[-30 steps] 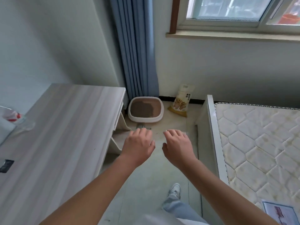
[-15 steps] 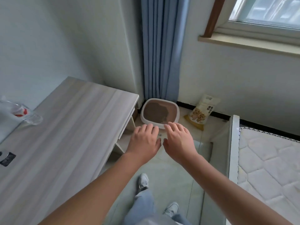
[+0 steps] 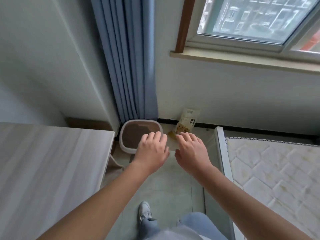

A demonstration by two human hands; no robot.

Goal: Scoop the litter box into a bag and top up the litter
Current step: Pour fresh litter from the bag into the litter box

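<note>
A white litter box (image 3: 125,132) filled with brown litter sits on the floor in the corner below the blue curtain. To its right a cream and yellow litter bag (image 3: 186,123) leans against the wall. My left hand (image 3: 151,150) is stretched forward, palm down, and covers the box's near right part in the picture. My right hand (image 3: 191,152) reaches out beside it, below the bag. Both hands hold nothing and their fingers are loosely spread. No scoop or waste bag is visible.
A light wooden desk (image 3: 48,170) fills the left side. A white bed frame with a quilted mattress (image 3: 277,175) stands on the right. A narrow tiled floor strip (image 3: 166,187) runs between them toward the corner. My feet show at the bottom.
I have walked closer to the corner, so the litter box and bag look larger. My hands have spread slightly apart and still hold nothing.
</note>
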